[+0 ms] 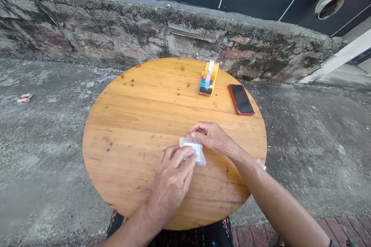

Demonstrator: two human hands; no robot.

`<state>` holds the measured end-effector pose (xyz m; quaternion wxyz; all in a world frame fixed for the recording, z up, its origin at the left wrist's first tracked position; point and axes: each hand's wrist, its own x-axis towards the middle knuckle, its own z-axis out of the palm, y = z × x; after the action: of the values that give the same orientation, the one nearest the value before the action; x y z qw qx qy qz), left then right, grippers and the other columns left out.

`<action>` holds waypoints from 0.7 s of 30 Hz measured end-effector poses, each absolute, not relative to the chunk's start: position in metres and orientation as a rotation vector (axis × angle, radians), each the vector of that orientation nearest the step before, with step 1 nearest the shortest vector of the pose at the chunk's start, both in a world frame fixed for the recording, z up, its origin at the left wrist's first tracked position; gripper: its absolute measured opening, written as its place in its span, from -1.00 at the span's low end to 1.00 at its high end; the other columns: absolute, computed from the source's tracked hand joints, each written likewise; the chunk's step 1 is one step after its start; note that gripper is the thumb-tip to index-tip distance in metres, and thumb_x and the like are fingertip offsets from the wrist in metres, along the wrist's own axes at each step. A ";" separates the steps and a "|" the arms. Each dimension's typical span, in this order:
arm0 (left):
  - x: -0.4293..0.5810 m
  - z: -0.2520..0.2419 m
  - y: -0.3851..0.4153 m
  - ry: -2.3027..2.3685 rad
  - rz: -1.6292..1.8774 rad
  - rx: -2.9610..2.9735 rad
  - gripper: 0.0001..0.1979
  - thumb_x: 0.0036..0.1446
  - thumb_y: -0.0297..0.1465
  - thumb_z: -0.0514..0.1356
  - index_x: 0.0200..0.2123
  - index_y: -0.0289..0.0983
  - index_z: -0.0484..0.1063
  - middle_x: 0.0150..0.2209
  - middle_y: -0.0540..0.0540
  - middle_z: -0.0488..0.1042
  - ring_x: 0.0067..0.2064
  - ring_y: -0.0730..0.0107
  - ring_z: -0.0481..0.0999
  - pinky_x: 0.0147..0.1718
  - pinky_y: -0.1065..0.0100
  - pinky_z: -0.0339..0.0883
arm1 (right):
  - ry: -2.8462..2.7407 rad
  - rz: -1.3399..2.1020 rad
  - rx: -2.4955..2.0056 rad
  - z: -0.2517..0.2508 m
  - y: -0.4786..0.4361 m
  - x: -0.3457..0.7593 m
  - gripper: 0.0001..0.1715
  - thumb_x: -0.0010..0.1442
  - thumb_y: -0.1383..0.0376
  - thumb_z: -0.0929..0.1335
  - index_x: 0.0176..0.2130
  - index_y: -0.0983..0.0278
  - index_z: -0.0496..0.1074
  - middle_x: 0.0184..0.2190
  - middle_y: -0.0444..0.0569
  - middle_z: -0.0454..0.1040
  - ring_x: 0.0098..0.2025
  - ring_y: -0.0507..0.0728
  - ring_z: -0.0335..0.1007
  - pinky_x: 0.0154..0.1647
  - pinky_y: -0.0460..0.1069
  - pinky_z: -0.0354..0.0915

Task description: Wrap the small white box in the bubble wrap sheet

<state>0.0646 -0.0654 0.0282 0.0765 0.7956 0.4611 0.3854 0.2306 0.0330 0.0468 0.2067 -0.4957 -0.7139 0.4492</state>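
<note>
A small white rectangular item in a clear, crinkled plastic wrap [199, 157] lies on the round wooden table. My left hand [174, 171] presses on it from the near left, thumb and fingers closed over its near side. At the far right corner of the packet, my right hand [210, 136] has its fingers curled, with the thumb and forefinger pinching the edge of the plastic. The item's exact kind is hidden by the wrap and my left fingers.
Toward the table's [130, 123] far edge stands a yellow and blue tape dispenser [209, 79]. A phone in a red case [241, 99] lies to its right. Beyond the table runs a rough stone wall base [116, 34]. A crumpled packet [25, 98] is on the ground at left.
</note>
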 end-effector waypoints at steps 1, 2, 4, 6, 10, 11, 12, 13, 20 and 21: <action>0.065 0.028 -0.065 1.382 1.151 2.386 -0.77 0.18 -0.60 0.14 -0.12 -0.28 0.44 -0.07 -0.12 0.48 -0.10 0.21 0.35 -0.13 0.14 0.30 | -2.007 1.214 -1.391 0.047 0.034 0.230 -0.83 0.16 0.26 0.29 -0.38 0.28 0.43 -0.53 -0.17 0.40 -0.50 -0.02 0.24 -0.48 -0.12 0.12; 0.065 0.028 -0.065 1.382 1.144 2.385 -0.77 0.18 -0.60 0.14 -0.11 -0.28 0.44 -0.07 -0.12 0.48 -0.11 0.21 0.35 -0.14 0.15 0.30 | -2.026 1.177 -1.401 0.047 0.034 0.230 -0.82 0.18 0.28 0.27 -0.40 0.28 0.41 -0.53 -0.18 0.39 -0.50 -0.02 0.24 -0.48 -0.12 0.11; 0.065 0.028 -0.065 1.382 1.135 2.385 -0.77 0.18 -0.59 0.14 -0.11 -0.28 0.44 -0.07 -0.12 0.48 -0.11 0.21 0.35 -0.14 0.15 0.30 | -2.067 1.106 -1.410 0.048 0.034 0.230 -0.80 0.19 0.32 0.23 -0.43 0.26 0.37 -0.55 -0.19 0.38 -0.50 -0.02 0.24 -0.47 -0.11 0.10; 0.065 0.028 -0.065 1.387 1.135 2.386 -0.77 0.18 -0.59 0.14 -0.11 -0.28 0.43 -0.07 -0.12 0.48 -0.11 0.21 0.35 -0.14 0.15 0.30 | -2.119 1.040 -1.401 0.051 0.034 0.229 -0.79 0.19 0.35 0.22 -0.46 0.26 0.34 -0.55 -0.20 0.36 -0.49 -0.02 0.24 -0.44 -0.11 0.10; 0.064 0.029 -0.066 1.390 1.137 2.387 -0.77 0.18 -0.60 0.14 -0.12 -0.28 0.44 -0.08 -0.12 0.48 -0.11 0.20 0.35 -0.14 0.15 0.30 | -2.221 0.934 -1.385 0.058 0.031 0.227 -0.75 0.24 0.34 0.21 -0.45 0.25 0.34 -0.55 -0.20 0.34 -0.48 -0.02 0.22 -0.42 -0.11 0.08; 0.064 0.029 -0.066 1.390 1.137 2.385 -0.77 0.17 -0.60 0.14 -0.12 -0.29 0.44 -0.08 -0.12 0.48 -0.11 0.20 0.35 -0.15 0.15 0.30 | -2.241 0.907 -1.385 0.059 0.030 0.227 -0.75 0.25 0.34 0.20 -0.45 0.25 0.34 -0.54 -0.19 0.35 -0.48 -0.01 0.22 -0.41 -0.10 0.08; 0.064 0.029 -0.066 1.390 1.138 2.383 -0.77 0.16 -0.60 0.15 -0.12 -0.29 0.44 -0.09 -0.12 0.48 -0.11 0.20 0.35 -0.15 0.15 0.31 | -2.259 0.878 -1.387 0.060 0.029 0.227 -0.74 0.26 0.34 0.20 -0.45 0.25 0.34 -0.53 -0.19 0.35 -0.48 -0.01 0.22 -0.41 -0.10 0.08; 0.064 0.029 -0.066 1.390 1.138 2.381 -0.77 0.16 -0.61 0.15 -0.12 -0.29 0.44 -0.08 -0.12 0.48 -0.12 0.20 0.35 -0.16 0.15 0.31 | -2.274 0.849 -1.391 0.061 0.028 0.227 -0.73 0.27 0.34 0.19 -0.44 0.25 0.34 -0.53 -0.18 0.35 -0.48 -0.01 0.22 -0.41 -0.10 0.08; 0.066 0.029 -0.065 1.383 1.162 2.366 -0.75 0.14 -0.63 0.15 -0.13 -0.30 0.45 -0.10 -0.13 0.48 -0.14 0.21 0.34 -0.18 0.17 0.33 | -2.396 0.676 -1.440 0.067 0.016 0.227 -0.73 0.30 0.32 0.18 -0.40 0.25 0.34 -0.51 -0.15 0.39 -0.47 0.01 0.26 -0.41 -0.09 0.06; 0.067 0.029 -0.065 1.380 1.168 2.362 -0.75 0.14 -0.63 0.15 -0.13 -0.30 0.45 -0.10 -0.13 0.48 -0.14 0.21 0.34 -0.18 0.17 0.34 | -2.405 0.666 -1.446 0.069 0.014 0.226 -0.73 0.30 0.31 0.18 -0.40 0.25 0.34 -0.52 -0.14 0.39 -0.47 0.01 0.26 -0.41 -0.09 0.06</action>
<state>0.0667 -0.0650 0.0288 0.0832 0.7913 0.4624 0.3914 0.2263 0.0144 0.0687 0.1282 -0.4973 -0.8269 0.2290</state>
